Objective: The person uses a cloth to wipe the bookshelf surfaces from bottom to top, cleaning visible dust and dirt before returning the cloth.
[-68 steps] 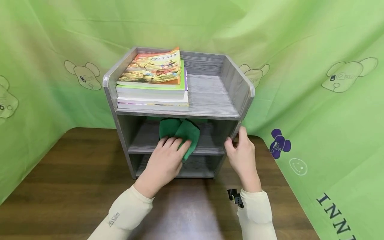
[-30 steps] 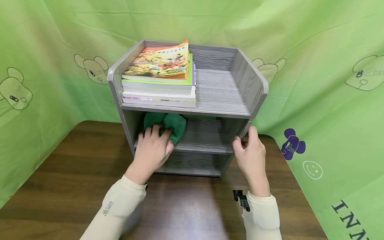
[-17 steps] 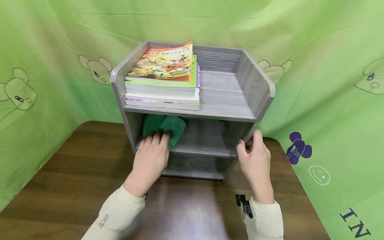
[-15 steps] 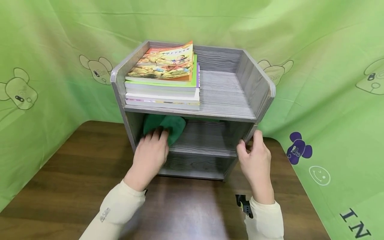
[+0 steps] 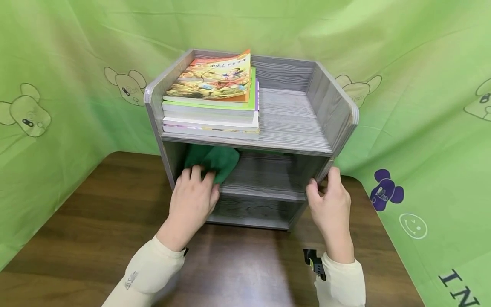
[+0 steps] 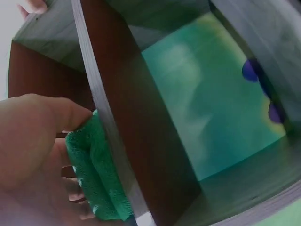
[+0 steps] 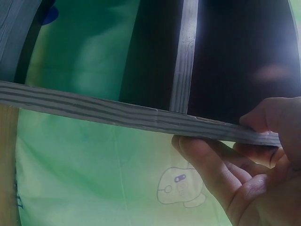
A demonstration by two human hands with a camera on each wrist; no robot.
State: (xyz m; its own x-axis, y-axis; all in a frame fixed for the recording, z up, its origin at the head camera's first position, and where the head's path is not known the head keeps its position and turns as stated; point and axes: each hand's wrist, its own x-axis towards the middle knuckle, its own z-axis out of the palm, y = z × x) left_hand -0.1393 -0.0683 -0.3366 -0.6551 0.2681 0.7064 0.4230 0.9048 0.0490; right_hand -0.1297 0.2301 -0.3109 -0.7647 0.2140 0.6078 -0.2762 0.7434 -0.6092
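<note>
My left hand (image 5: 193, 194) holds a folded green cloth (image 5: 226, 161) at the left end of the middle shelf (image 5: 264, 175). In the left wrist view the cloth (image 6: 96, 174) lies against the shelf's front edge, thumb on one side and fingers behind it. A grey wood-grain bookshelf (image 5: 249, 147) stands on the table. My right hand (image 5: 331, 202) grips its right side panel; the right wrist view shows the thumb on the inner face of the panel (image 7: 117, 113) and the fingers on the outer face.
A stack of books (image 5: 211, 106) lies on the left of the top shelf. Below the middle shelf is a lower compartment (image 5: 253, 213). The brown wooden table (image 5: 96, 226) extends around the bookshelf. A green printed curtain (image 5: 307, 25) hangs behind and at both sides.
My left hand has carried the green cloth from the middle of the shelf to its left end, where it has shifted only slightly since. My right hand keeps its grip on the side panel.
</note>
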